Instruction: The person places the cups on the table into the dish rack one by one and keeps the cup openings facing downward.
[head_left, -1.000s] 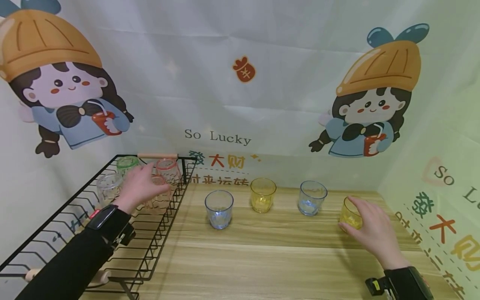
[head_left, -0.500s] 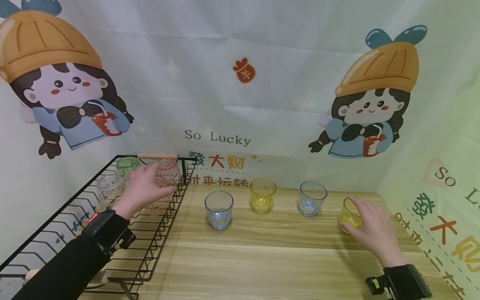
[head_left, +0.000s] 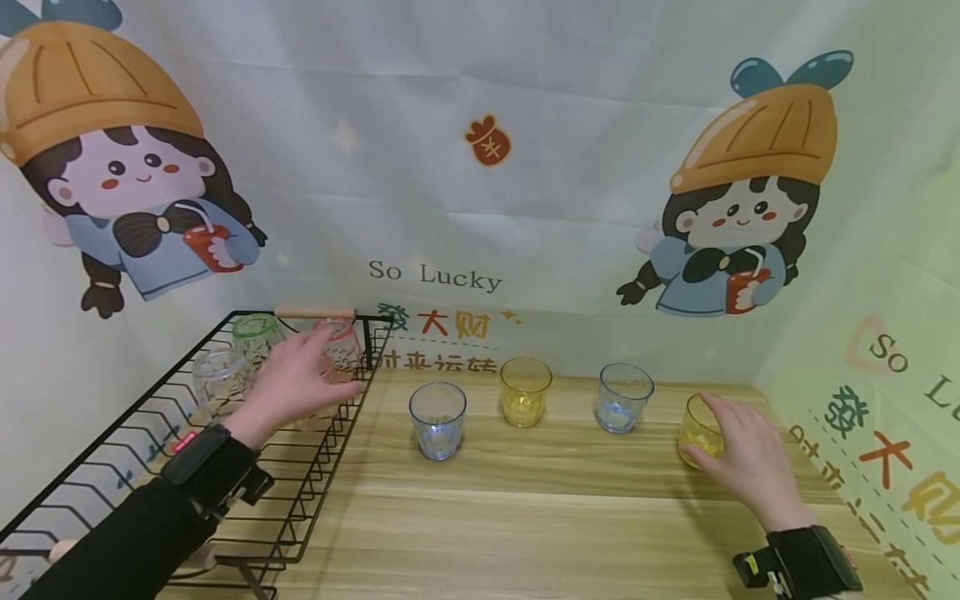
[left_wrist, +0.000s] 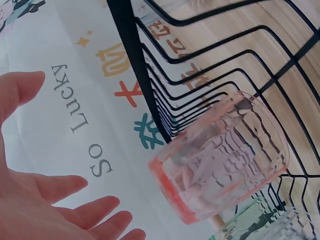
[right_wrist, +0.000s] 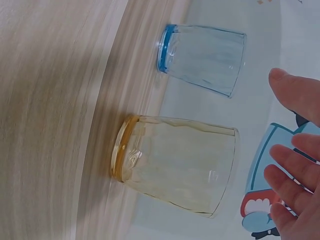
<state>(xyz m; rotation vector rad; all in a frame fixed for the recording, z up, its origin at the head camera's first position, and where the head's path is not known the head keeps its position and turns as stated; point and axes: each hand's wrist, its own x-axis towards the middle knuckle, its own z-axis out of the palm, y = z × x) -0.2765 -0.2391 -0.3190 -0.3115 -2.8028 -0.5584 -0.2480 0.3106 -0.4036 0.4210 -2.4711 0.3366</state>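
Yellow glass tumbler [right_wrist: 175, 165] and pink glass tumbler [left_wrist: 225, 165], both round and see-through, are nearest the fingers, and neither is gripped. As far as can be judged, the handling stands at a point with no hold on either: four tumblers are upright on the pale wood-grain table [head_left: 562, 533], at least three rest bottom up in the black wire rack [left_wrist: 128, 30], and no lift of a visible glass is under way, so gripping and lifting are not yet done. What lies behind the left hand [head_left: 288, 383] in the head view is hidden. Its fingers are spread, apart from the pink one, which sits just below them; left of those fingers are a green glass tumbler [head_left: 257, 333] and a colourless glass tumbler [head_left: 221, 379]. Fingers of the right hand [head_left: 753, 462] are parted too, above the rim of the yellow one; well to their left stand two blue-rimmed glass tumblers [head_left: 438, 429] with a second yellow tumbler [head_left: 525, 398] between them. Below the right fingers, the yellow one has a thick amber base and gently rippled walls; below the left fingers, the pink one shows its thick red base uppermost, with wires visible through its sides
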